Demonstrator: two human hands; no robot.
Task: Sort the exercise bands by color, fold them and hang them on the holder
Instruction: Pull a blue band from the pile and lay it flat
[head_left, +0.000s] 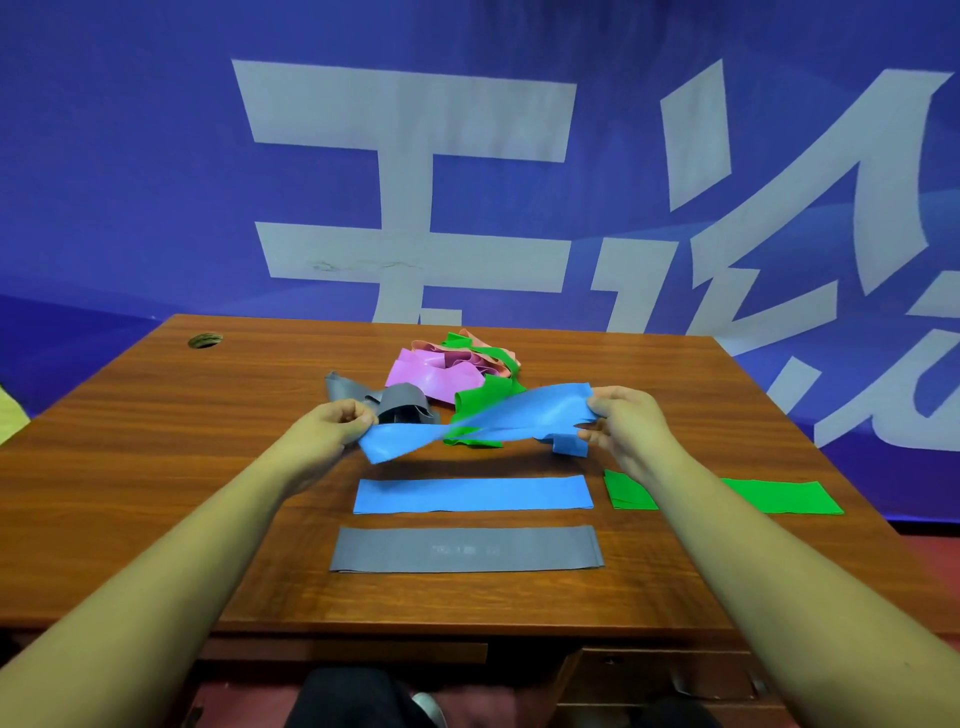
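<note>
Two hands, the left hand (340, 418) and the right hand (626, 423), are each pinching closed on one end of a twisted blue band (488, 423), holding it above the wooden table (156, 467), just beyond the flat blue band (472, 494).

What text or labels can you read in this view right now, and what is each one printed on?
Blue banner behind the desk: large white Chinese characters, cropped by the frame and desk edge; the left one looks like "天", uncertain; the right one is not readable.
Flat grey band nearest the person: a faint pale print at its middle, too blurred to read.
Flat blue band, flat green band and the held blue band: no print visible.
</note>
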